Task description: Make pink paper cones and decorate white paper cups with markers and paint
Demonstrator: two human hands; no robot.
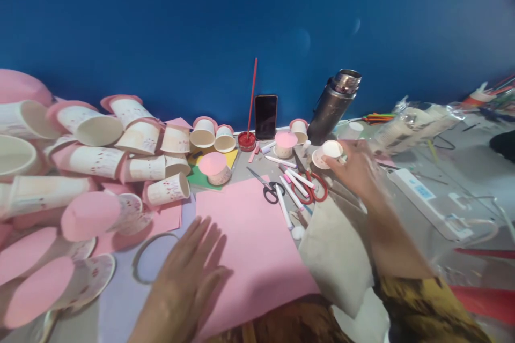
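Note:
My left hand (187, 273) lies flat, fingers stretched out, on the left part of a pink paper sheet (253, 241). My right hand (356, 163) reaches out to the right, its fingers closed at a small white round container (332, 149); a blurred white paper cup (321, 159) is right against it. Black-handled scissors (269, 188) and red-handled scissors (317, 186) lie beyond the sheet among several white markers (295, 195). A grey ring (139, 260) rests on lilac paper beside my left hand.
Many paper cups (96, 161) with pink paper discs are heaped at the left. A phone (266, 117), a red pot (247, 141) with a stick, and a steel flask (333, 104) stand by the blue wall. Wrapped cups (410, 126) and a power strip (428, 203) lie right.

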